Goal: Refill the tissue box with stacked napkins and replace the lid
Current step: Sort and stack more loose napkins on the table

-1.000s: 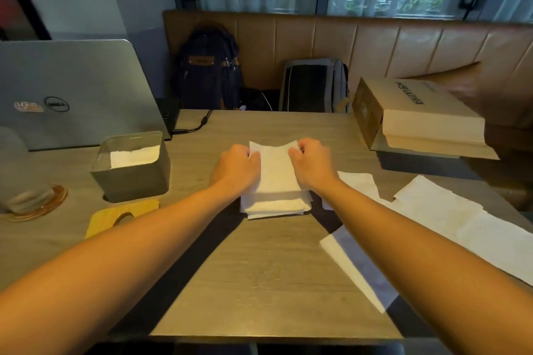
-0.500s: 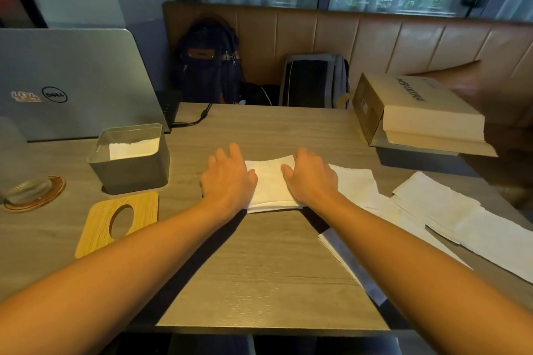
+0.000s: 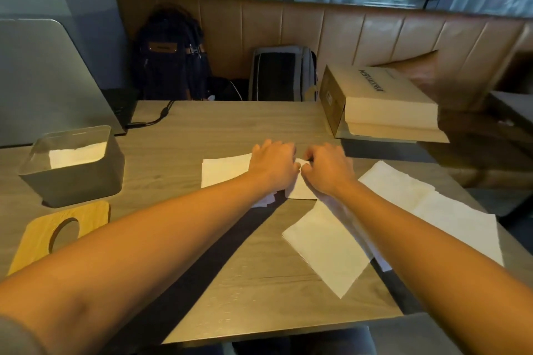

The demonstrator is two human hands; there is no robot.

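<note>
On table (image 3: 178,135) centre, left hand (image 3: 272,164) and right hand (image 3: 327,170) pinching one napkin (image 3: 301,189) (fingers curled), open tissue box (image 3: 72,164) at nine o'clock.

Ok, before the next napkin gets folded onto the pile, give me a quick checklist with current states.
1. Tissue box open, lid off: ok.
2. Room left in the box above the napkins already inside: ok.
3. Wooden lid within reach, in front of the box: ok.
4. Folded stack squared on the table: cannot tell, arms cover part.
5. Left hand and right hand both on one napkin: ok.
6. Loose napkins remaining to the right: ok.
</note>
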